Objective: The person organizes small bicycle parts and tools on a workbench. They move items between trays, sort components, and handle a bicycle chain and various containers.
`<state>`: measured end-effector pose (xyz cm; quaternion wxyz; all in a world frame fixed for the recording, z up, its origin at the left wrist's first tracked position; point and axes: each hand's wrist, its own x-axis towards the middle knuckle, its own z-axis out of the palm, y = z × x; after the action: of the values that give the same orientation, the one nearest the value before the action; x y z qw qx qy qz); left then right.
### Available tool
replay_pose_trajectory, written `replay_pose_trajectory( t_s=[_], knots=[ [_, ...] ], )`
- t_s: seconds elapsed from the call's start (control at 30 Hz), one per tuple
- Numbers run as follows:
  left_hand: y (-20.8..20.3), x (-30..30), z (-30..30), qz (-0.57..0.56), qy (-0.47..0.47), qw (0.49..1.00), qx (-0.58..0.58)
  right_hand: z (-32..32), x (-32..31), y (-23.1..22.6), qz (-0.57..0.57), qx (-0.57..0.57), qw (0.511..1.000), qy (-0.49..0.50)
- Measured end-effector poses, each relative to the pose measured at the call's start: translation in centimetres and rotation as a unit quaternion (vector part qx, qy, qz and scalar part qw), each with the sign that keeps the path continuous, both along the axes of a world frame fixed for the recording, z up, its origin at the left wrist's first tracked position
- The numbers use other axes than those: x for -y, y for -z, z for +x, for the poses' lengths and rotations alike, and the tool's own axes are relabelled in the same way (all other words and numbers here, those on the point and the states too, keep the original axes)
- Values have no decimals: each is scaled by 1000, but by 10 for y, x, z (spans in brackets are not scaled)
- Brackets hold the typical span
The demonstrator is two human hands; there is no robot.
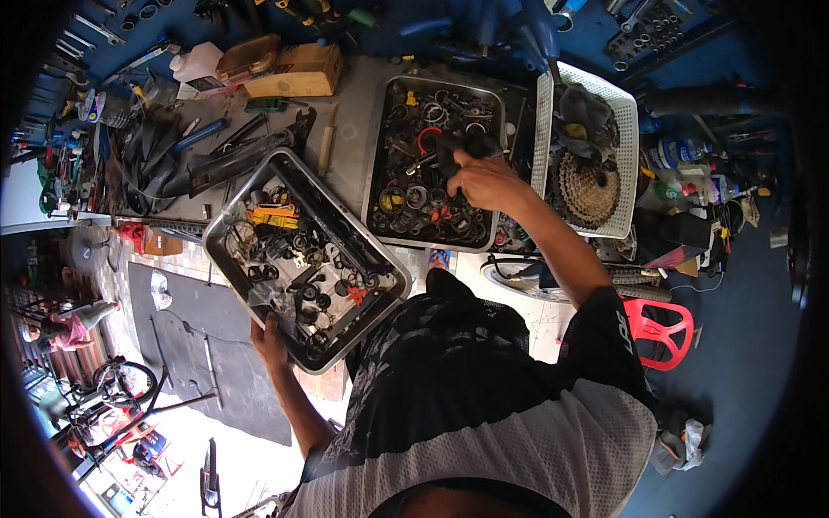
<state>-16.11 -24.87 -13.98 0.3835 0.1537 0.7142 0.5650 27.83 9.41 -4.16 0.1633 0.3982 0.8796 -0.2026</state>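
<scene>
My left hand (270, 343) grips the near left edge of a metal tray (350, 212), its fingers partly hidden under the rim. The tray is held tilted off the bench's front edge and contains small black bike parts, yellow pieces (273, 214), a red piece (356, 295) and a long black bar (332, 231). My right hand (485, 181) is closed over a second metal tray (374, 173), which lies on the bench full of rings and small dark parts. A dark piece shows at its fingers, its kind unclear. Near them lies a red ring (429, 138).
Right of the second tray stands a white basket (542, 129) with a bike cassette (587, 192) inside. A cardboard box (298, 71), a wrench (304, 129) and black parts lie on the bench (350, 129). A red plastic stool (661, 332) is at the right.
</scene>
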Motion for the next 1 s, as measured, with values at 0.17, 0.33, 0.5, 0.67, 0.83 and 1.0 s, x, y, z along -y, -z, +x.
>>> replay_pose_trajectory(
  t_s=[0.17,0.33,0.5,0.67,0.83,1.0],
  knots=[
    [-2,0,0,11,10,1000,-2,-8,-41,-2,43,-15,993,112],
    [9,3,-7,13,23,999,-42,0,-53,-15,90,-41,986,131],
    [11,6,-8,-1,7,1000,-15,-1,-4,-18,101,-30,992,73],
    [6,-1,-3,26,8,1000,-15,-6,18,25,118,-44,988,89],
    [2,0,-2,32,0,999,3,-3,-27,15,177,-82,960,202],
    [-5,-3,2,25,8,1000,5,-3,-34,15,198,-165,936,239]
  ],
)
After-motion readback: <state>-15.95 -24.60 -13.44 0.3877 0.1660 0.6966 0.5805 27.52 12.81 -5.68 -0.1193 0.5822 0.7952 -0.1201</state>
